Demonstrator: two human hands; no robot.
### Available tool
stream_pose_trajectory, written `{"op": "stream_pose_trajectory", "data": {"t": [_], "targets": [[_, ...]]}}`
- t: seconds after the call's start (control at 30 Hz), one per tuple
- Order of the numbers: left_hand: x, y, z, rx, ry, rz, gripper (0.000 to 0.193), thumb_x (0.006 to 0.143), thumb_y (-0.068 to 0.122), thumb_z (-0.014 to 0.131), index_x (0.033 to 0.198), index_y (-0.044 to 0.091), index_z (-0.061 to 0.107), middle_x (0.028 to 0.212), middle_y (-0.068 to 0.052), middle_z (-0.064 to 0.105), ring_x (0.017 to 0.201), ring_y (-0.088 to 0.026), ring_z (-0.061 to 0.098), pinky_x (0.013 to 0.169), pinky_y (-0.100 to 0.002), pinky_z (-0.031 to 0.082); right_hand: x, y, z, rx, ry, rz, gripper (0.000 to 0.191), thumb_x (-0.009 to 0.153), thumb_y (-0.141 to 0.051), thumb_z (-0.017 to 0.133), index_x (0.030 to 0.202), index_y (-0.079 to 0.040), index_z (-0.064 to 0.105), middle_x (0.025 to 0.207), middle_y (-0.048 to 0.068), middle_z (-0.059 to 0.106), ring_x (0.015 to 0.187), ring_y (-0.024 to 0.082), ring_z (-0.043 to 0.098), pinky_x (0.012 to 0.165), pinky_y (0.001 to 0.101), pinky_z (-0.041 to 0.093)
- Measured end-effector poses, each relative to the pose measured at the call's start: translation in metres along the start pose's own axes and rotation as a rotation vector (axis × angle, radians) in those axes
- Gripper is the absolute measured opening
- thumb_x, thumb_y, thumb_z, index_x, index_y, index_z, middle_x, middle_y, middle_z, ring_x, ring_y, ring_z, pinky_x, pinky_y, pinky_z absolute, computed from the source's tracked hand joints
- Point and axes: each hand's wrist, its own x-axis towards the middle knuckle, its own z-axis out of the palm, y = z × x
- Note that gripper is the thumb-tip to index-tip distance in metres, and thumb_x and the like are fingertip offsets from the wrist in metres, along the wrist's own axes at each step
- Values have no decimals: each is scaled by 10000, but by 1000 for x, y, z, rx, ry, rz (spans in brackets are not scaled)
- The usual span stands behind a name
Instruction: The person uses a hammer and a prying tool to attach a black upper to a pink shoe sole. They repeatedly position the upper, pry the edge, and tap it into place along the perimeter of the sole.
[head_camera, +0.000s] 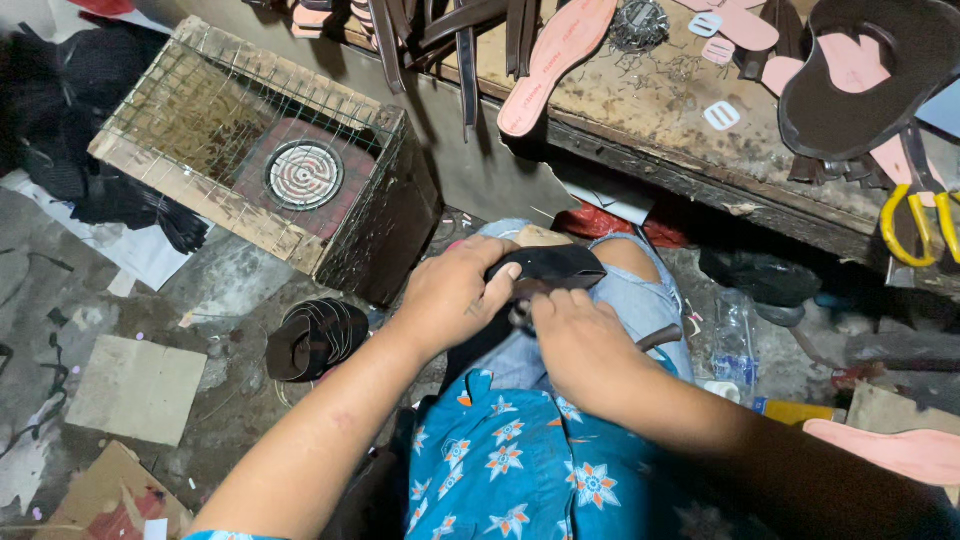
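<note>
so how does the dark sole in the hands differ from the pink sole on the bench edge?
The dark sole is black; the pink sole is pale pink. The dark sole lies across the person's knee, gripped by the left hand with the right hand at its underside; the pink sole lies untouched on the workbench, its end overhanging the edge. The dark sole is partly hidden, the pink one shows whole. Both are flat and sole-shaped.

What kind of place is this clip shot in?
Most likely a small sandal-making workshop. Pink insoles and dark straps lie on a worn workbench, and the left hand and right hand work a dark sole piece.
</note>
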Motion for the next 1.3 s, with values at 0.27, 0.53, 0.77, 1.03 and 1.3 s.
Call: {"op": "stream_pose_trajectory", "data": {"t": [0.27,0.53,0.77,1.03,1.3], "targets": [[-5,-6,3,84,6,118,343,945,308,608,1212,100,662,1163,-111,691,991,-367,678,784,-488,544,11,23,-5,647,-339,284,386,847,-133,571,1227,-88,528,977,157,686,862,309,671,775,428,531],[-8,2,8,125,-6,117,352,937,299,613,1223,97,643,1146,-115,677,912,-377,688,737,-497,543,17,11,-43,805,-499,458,274,913,-118,542,1181,-65,521,949,163,652,862,285,648,770,453,535],[-6,3,7,86,15,80,312,965,307,602,1200,105,642,1062,-133,689,910,-382,688,740,-502,544,8,0,5,250,164,172,266,908,-122,570,1130,12,511,1000,257,652,956,428,642,824,511,515],[-6,-1,2,3,-23,57,363,949,317,623,1232,92,638,1103,-162,677,946,-400,670,757,-508,537,5,8,43,-33,-29,241,187,894,-99,536,1061,-17,519,982,212,644,929,398,663,755,486,572],[-3,-10,3,12,-24,11,326,926,340,619,1153,116,686,1027,-151,713,973,-380,678,790,-495,530,12,7,9,279,-34,125,314,832,-129,560,1107,16,514,1027,267,639,1003,445,627,879,532,490]]}}
